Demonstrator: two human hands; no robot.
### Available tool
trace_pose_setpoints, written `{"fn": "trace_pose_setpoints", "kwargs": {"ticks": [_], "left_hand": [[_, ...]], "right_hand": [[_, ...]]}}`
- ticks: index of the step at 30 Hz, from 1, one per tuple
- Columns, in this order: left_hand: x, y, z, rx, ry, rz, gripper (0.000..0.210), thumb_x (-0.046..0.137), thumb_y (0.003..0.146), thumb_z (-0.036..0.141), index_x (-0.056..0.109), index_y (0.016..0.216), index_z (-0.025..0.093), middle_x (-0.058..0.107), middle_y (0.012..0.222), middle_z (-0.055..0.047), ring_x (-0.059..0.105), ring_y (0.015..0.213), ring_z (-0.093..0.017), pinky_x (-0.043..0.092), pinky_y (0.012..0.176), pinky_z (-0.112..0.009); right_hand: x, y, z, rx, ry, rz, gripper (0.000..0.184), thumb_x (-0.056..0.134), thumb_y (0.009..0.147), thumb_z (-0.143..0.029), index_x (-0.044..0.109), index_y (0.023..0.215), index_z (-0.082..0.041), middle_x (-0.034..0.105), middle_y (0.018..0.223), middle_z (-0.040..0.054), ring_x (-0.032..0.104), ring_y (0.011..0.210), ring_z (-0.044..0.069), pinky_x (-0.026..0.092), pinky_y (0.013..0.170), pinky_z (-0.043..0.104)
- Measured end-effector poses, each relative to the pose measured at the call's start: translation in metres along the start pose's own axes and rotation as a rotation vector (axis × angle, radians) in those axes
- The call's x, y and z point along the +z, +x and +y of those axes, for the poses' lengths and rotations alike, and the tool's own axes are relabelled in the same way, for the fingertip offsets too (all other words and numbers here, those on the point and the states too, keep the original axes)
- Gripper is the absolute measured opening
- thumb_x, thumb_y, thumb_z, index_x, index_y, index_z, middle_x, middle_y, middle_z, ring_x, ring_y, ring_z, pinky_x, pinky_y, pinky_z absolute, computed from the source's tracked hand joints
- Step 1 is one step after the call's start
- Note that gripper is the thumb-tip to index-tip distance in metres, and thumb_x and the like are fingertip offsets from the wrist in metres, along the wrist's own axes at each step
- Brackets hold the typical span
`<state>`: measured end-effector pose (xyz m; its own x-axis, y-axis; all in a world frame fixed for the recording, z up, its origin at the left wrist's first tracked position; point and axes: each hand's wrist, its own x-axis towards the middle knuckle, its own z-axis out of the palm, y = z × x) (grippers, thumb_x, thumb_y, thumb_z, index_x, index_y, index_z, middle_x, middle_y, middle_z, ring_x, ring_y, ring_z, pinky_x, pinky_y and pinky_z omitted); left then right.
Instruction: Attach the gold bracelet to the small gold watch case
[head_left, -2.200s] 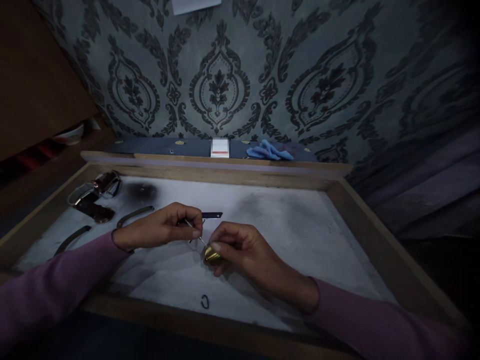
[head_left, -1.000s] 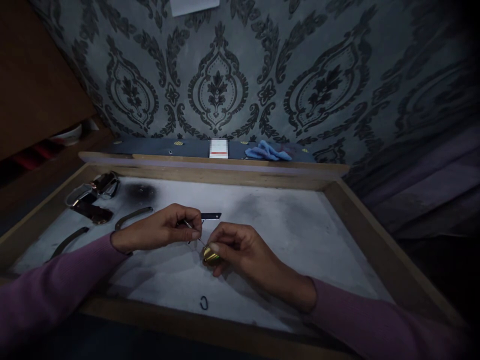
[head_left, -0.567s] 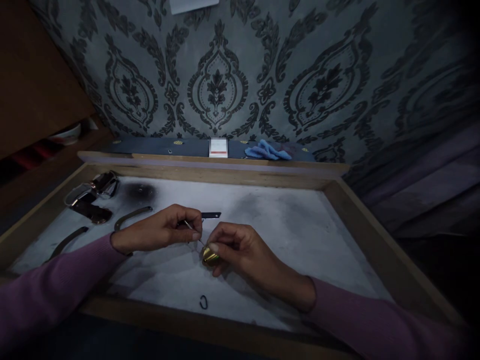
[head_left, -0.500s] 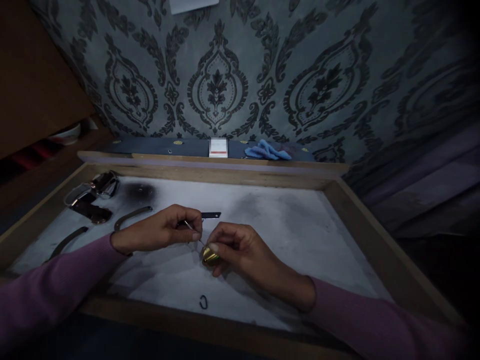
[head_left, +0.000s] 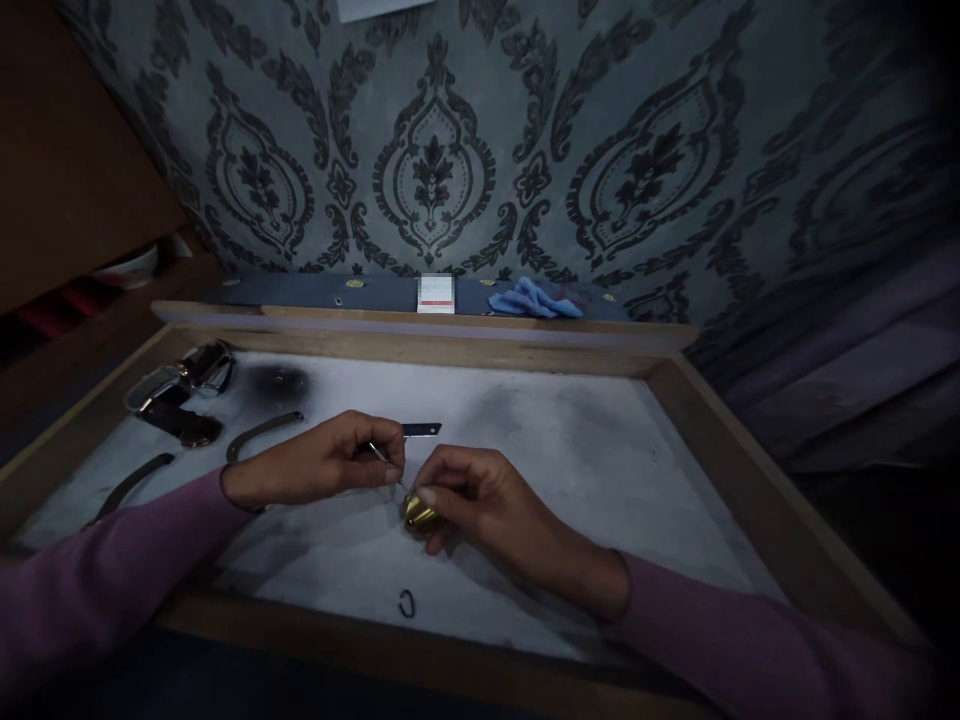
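Note:
Between the fingertips of my right hand [head_left: 480, 495] is a shiny gold-coloured watch case [head_left: 421, 513], tilted up on edge just above the white surface. My left hand [head_left: 337, 457] is closed in a pinch on a thin metal tool [head_left: 379, 453]. The tool's tip meets the upper left edge of the case; my fingers hide most of its rear end. Behind my left fingertips lies a flat dark blade [head_left: 422, 430] with a hole at its end. Nearer to me sits a small dark open loop [head_left: 406, 603].
Two curved strap pieces [head_left: 259, 430] [head_left: 135, 485] lie at the left, near several watches [head_left: 180, 415]. A raised wooden rim [head_left: 420, 345] surrounds the white work surface [head_left: 585, 440]. On the back ledge are a blue cloth [head_left: 534, 298] and a small white box [head_left: 436, 293].
Almost nothing differs. The gold watch case has turned very slightly in my right fingers, while both hands stay in place.

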<state>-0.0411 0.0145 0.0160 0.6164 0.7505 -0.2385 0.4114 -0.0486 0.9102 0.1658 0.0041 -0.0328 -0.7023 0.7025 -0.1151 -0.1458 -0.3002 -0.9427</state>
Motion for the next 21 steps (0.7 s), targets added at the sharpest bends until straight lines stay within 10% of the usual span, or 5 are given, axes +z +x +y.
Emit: {"fn": "trace_pose_setpoints", "kwargs": {"ticks": [21], "left_hand": [[0.0029,-0.0034,-0.0039,0.183,0.256,-0.108,0.019,0.046,0.096,0.026,0.058,0.086,0.015,0.056,0.073,0.001,0.048,0.064,-0.011,0.036,0.06,-0.02]], "right_hand": [[0.0003,-0.0006,0.0011,0.063,0.016,0.0,0.019,0.073,0.079,-0.031,0.063,0.076,-0.015,0.067,0.071,0.002,0.063,0.063,0.011,0.055,0.054,0.024]]}}
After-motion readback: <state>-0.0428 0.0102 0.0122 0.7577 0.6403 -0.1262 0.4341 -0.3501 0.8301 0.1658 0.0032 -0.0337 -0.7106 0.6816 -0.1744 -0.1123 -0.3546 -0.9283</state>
